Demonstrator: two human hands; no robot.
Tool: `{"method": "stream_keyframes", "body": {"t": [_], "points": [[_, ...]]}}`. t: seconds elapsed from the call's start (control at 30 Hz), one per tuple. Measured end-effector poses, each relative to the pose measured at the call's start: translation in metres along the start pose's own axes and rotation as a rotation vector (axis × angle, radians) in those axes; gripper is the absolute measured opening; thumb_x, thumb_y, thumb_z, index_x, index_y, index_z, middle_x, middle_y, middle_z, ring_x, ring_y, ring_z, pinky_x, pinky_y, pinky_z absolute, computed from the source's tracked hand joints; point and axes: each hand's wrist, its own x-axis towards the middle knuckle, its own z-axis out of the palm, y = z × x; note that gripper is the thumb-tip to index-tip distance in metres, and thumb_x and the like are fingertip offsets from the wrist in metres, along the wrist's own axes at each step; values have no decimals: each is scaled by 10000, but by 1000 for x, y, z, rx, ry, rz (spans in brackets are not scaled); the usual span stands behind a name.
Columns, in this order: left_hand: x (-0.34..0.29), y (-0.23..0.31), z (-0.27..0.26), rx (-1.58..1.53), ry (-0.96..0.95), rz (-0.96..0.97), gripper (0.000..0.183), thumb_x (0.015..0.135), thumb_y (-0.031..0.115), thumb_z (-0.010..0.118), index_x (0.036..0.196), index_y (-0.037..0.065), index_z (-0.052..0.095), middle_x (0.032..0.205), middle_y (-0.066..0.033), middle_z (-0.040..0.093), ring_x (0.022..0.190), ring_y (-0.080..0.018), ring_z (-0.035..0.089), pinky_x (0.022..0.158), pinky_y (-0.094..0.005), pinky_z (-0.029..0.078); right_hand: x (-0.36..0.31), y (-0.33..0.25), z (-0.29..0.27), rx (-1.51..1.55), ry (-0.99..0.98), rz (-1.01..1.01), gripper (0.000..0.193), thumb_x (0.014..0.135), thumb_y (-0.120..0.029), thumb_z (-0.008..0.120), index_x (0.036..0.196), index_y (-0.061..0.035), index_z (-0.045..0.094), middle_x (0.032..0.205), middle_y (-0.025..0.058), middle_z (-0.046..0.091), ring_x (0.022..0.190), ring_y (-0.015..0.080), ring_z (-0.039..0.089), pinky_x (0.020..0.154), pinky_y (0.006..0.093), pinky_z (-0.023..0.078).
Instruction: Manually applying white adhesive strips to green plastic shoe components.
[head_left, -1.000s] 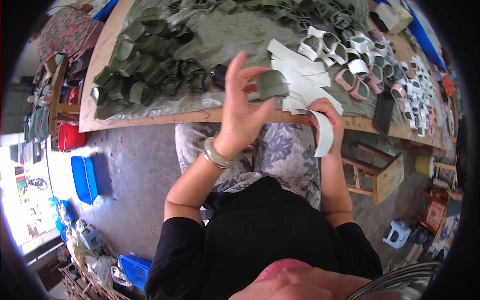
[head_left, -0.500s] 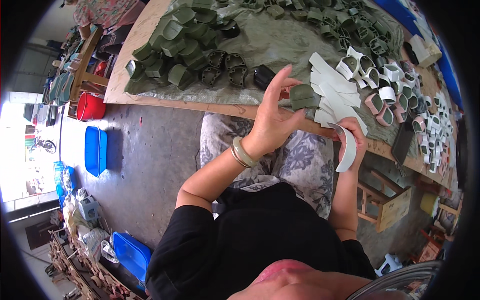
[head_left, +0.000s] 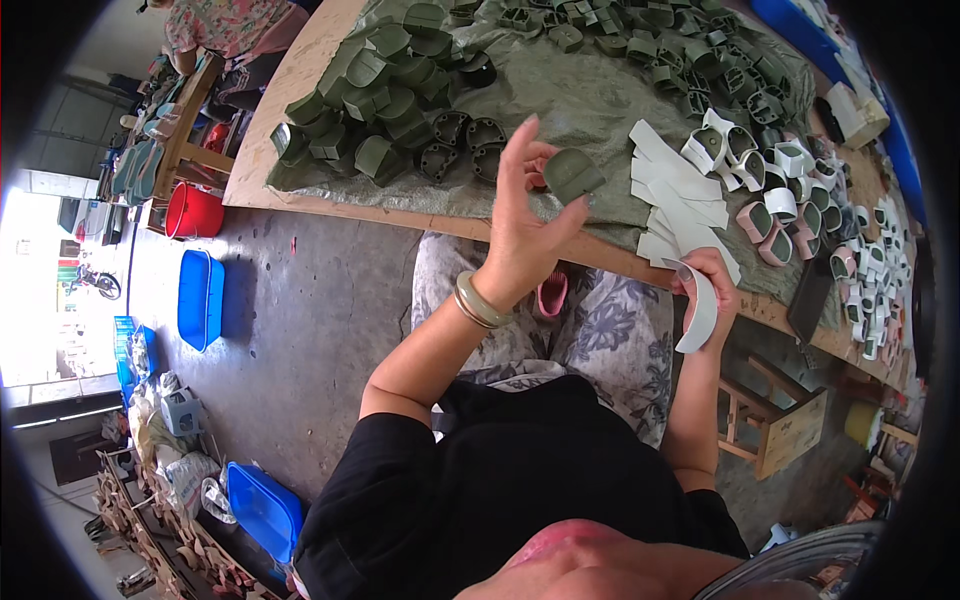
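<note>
A dark green block shoe heel [head_left: 575, 174] is between the thumb and bent fingers of my left hand [head_left: 522, 232], held just above the table's near edge, its index finger pointing up. My right hand [head_left: 720, 290], lower and to the right, grips a curved white strip [head_left: 704, 312]. Flat white strips [head_left: 668, 195] lie fanned out on the table close beyond that hand. Left of my left hand is a heap of green heels [head_left: 365, 95], with a few hollow dark ones [head_left: 438, 160] standing beside it.
White heels [head_left: 735, 145], some with pink [head_left: 775, 245], cover the table's right side. More green heels [head_left: 690, 60] lie at the back. A wooden stool [head_left: 790, 430] stands below right; a red bucket [head_left: 195, 212] and blue tubs [head_left: 202, 300] are on the floor at left. Another person [head_left: 235, 35] is far left.
My left hand has moved left with the green heel, which is now tilted. My right hand still holds the white strip, almost in place. The whole view has shifted slightly.
</note>
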Motion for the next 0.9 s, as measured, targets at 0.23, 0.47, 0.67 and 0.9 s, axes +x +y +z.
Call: {"method": "stream_keyframes", "body": {"t": [0.23,0.47,0.67,0.9], "points": [[60,4,-70,348,159,289,795,758,-84,640,1440,47,253,1201,-100,503,1031,-206,585,874,-311,505,-1,1,-1,32,-8,19,121,802,48,620,922,42,633,908,79,544,710,136,587,610,231,480],[102,13,-172,477,487,235,729,781,10,664,1412,47,300,1169,-76,532,1040,-178,542,931,-323,422,0,1,0,46,-7,-4,138,787,72,612,922,47,630,906,82,549,699,135,583,608,228,475],[110,2,-194,524,443,294,715,813,79,677,1420,57,301,1202,-127,575,1094,-226,556,980,-365,409,0,0,-1,33,-22,-10,147,784,82,603,926,54,628,910,84,550,698,131,580,605,220,472],[98,-7,-194,781,258,121,696,820,129,647,1428,56,318,1318,-184,546,1219,-338,514,1017,-409,397,0,0,2,40,-29,-9,130,815,48,579,936,60,625,911,87,547,694,132,577,605,222,473]]}}
